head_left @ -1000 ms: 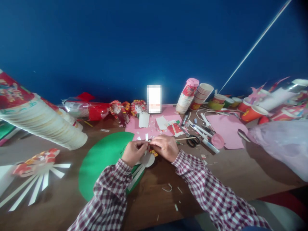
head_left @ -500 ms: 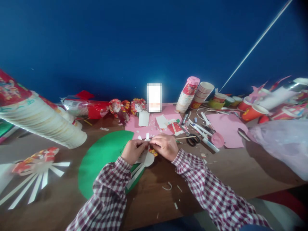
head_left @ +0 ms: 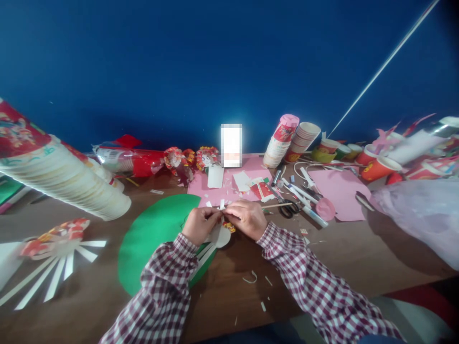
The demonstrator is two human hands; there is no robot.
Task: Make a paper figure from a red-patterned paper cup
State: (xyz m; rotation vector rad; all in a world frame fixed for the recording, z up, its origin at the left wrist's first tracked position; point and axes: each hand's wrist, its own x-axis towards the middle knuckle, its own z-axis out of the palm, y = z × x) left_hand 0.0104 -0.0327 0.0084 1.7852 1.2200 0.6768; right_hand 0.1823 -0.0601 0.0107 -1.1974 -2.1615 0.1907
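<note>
In the middle of the view, my left hand [head_left: 198, 226] and my right hand [head_left: 250, 220] meet, fingertips pinched together on a cut-up paper cup [head_left: 221, 239]. Its round pale base shows below the fingers, with white strips fanning out and a red-and-yellow curled piece beside it. The fingers cover the exact spot they grip. Under my left hand and forearm lies a large green paper sheet [head_left: 150, 239] with a rounded edge. Off to the left rests another cut paper cup [head_left: 68, 246], its white strips spread on the table.
Stacked paper cups [head_left: 89, 184] lean in from the left; more cup stacks [head_left: 281, 141] stand at the back. Black-handled scissors [head_left: 289, 209], pens and a pink paper sheet [head_left: 340, 193] lie right of my hands. A translucent plastic bag [head_left: 419, 205] sits far right. Paper scraps litter the table [head_left: 251, 306].
Both hands stay almost still on the cut cup, with only a slight shift of the fingers. The whole view has moved a few pixels to the right.
</note>
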